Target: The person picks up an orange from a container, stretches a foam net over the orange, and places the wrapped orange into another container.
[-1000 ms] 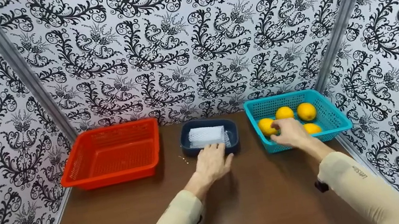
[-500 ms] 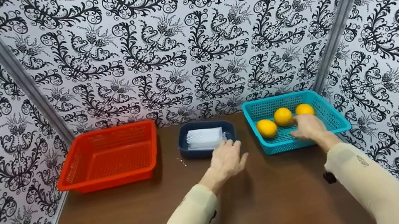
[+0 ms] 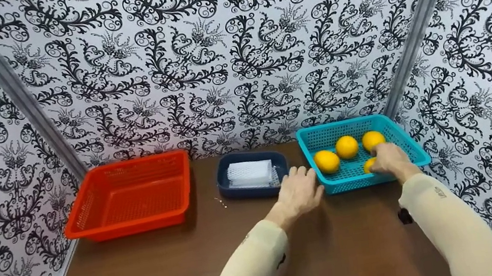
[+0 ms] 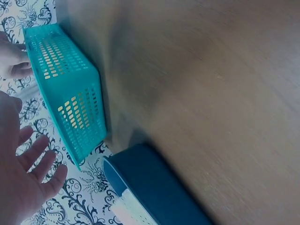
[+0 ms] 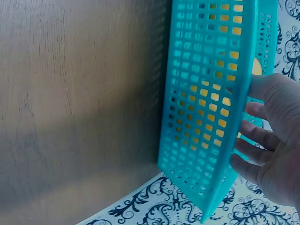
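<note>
In the head view my right hand (image 3: pixel 391 161) reaches over the near rim of the teal basket (image 3: pixel 346 185), its thumb and fingers curled around a yellow citrus fruit (image 3: pixel 369 166). That fruit shows only partly beside the fingers. Three more yellow citrus fruits (image 3: pixel 346 147) lie in the same basket, left of and behind the hand. In the right wrist view the right hand (image 5: pixel 276 140) bends over the rim, with yellow showing through the holes in the wall. My left hand (image 3: pixel 299 191), empty with fingers extended, is between the teal basket and a navy tray (image 3: pixel 249 192).
White foam netting (image 3: pixel 251 173) lies in the navy tray. At the left stands a red basket (image 3: pixel 137 223) with nothing in it. Small pale crumbs (image 3: pixel 221 202) dot the brown table (image 3: pixel 163 270). Patterned walls (image 3: pixel 216 65) close in the back and sides.
My left hand has moved right, from the navy tray toward the teal basket. The right hand has shifted right from the left fruit to the near-right one and closed its fingers around it.
</note>
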{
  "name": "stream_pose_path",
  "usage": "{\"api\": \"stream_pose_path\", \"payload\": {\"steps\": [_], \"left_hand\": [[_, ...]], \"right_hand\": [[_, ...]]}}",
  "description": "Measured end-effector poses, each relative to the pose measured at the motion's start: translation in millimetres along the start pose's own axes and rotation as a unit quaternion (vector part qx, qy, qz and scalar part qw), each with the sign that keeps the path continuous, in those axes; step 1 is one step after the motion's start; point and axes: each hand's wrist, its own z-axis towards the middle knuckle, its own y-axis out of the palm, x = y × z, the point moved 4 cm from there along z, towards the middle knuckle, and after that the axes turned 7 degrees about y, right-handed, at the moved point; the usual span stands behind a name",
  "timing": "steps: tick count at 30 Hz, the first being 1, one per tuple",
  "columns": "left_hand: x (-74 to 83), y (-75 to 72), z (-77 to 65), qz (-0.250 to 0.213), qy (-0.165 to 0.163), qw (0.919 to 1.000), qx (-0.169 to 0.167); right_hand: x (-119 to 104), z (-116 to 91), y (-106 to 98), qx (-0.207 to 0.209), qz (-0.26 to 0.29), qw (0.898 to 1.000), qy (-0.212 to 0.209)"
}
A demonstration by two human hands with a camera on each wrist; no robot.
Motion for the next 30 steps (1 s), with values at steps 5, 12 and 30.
{"api": "stream_pose_path", "payload": {"steps": [5,12,30], "left_hand": [[11.6,4.8,10.0,0.011,0.002,0.9998,-0.017],[24.3,14.7,19.8,0.040,0.015,0.9991,-0.005],[28.5,28.4,38.6,0.050,0.032,0.9982,0.005]], "right_hand": [[4,9,6,-0.015,-0.007,1.000,0.007],[4,18,14,-0.063,-0.002,0.998,-0.001],[3,37,15,-0.124,-0.022,0.992,-0.015]]}}
